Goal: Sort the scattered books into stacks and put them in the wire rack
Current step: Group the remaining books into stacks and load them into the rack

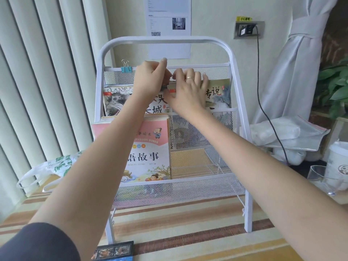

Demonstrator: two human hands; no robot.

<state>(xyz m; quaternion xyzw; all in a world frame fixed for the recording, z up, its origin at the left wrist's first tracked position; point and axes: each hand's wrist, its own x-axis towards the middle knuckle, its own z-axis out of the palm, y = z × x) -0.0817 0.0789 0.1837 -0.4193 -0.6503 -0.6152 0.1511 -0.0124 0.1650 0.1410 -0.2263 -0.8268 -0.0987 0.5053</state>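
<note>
Books stand in a white wire rack (pixel 239 95) in front of us on a striped bench (pixel 188 223), and both of our bare arms reach up to its top shelf. Our left hand (pixel 150 78) has its fingers curled, pinching something small and grey at the top edge of the books — we cannot tell what it is. Our right hand (pixel 188 91), wearing a ring, lies just beside it, touching it, with fingers bent over the top of a green-covered book (pixel 220 93); its grip looks closed on that book's upper edge. To the left on the same shelf stands a black-and-white illustrated book (pixel 114 100), and a blue binder clip (pixel 125 68) is clamped to the mesh rail above it. On the lower shelf a stack topped by a pink storybook (pixel 150 147) leans on the left side. Near the bottom edge of the view, a dark photo-covered book (pixel 113 251) lies flat on the bench — well apart from the rack's shelves. A plastic bag (pixel 56 164) sits to the left, a clear glass (pixel 320 176) to the right.
</note>
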